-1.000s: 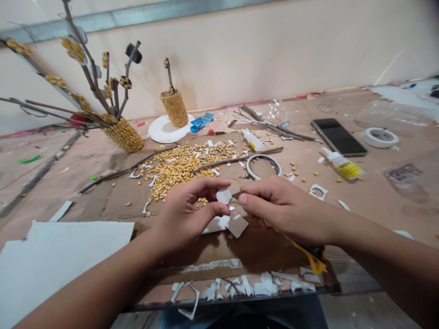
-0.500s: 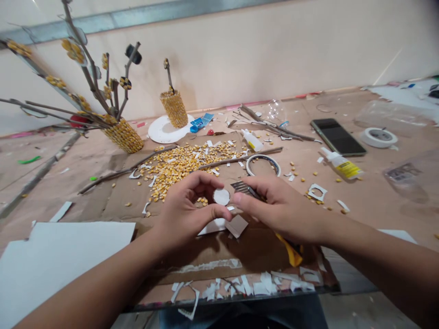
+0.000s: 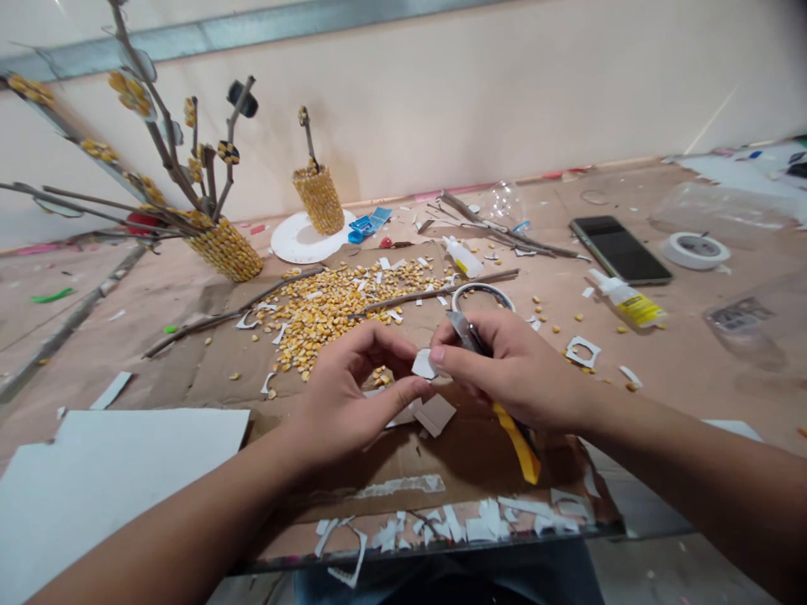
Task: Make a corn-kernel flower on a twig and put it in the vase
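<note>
My left hand [image 3: 350, 395] pinches a small white paper disc [image 3: 422, 364] between thumb and fingers, just above the brown cardboard sheet [image 3: 403, 458]. My right hand [image 3: 514, 365] is closed round a yellow-handled utility knife [image 3: 517, 437]; its metal blade end [image 3: 463, 328] sticks up past my thumb, right beside the disc. White paper offcuts [image 3: 435, 413] lie under both hands. A heap of corn kernels [image 3: 334, 302] spreads on the cardboard just beyond my left hand.
Two kernel-covered pots, one with branches [image 3: 227, 248] and one on a white plate [image 3: 319, 197], stand at the back. Twigs [image 3: 441, 292], a tape ring [image 3: 482, 294], two glue bottles [image 3: 627, 301], a phone [image 3: 618, 249], a tape roll [image 3: 694, 249] and a white sheet [image 3: 113, 470] surround me.
My right hand has turned the knife so the blade end points up and moved closer to the disc. The left hand has shifted the disc slightly right.
</note>
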The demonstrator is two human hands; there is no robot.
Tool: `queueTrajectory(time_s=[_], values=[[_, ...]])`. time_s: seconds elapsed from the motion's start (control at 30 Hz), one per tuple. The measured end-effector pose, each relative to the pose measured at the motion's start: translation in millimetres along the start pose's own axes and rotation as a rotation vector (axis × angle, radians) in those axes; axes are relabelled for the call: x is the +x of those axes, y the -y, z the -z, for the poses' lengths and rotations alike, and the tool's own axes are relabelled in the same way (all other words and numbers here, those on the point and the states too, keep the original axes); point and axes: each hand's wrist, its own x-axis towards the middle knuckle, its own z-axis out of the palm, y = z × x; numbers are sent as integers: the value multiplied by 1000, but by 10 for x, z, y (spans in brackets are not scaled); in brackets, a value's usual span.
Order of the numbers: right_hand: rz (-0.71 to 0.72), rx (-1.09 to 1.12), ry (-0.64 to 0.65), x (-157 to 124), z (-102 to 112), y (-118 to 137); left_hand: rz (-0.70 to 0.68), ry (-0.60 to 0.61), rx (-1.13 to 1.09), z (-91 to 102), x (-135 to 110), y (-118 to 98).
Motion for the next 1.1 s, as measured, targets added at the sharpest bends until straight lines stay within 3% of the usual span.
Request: queueTrajectory(time_s=[0.2,0.43,0.6,1.1], values=[[35,-69,43,25,55,6,25,104,43,-4,11,-21],[96,-146,-16,-43,10,-8,22,-97,113,20,20,-9],[155,-294,54,-67,-29,29,4,-98,121,12,23,-21],[84,-202,63,-92,-54,32,-25,-100,140,8,-17,-11]])
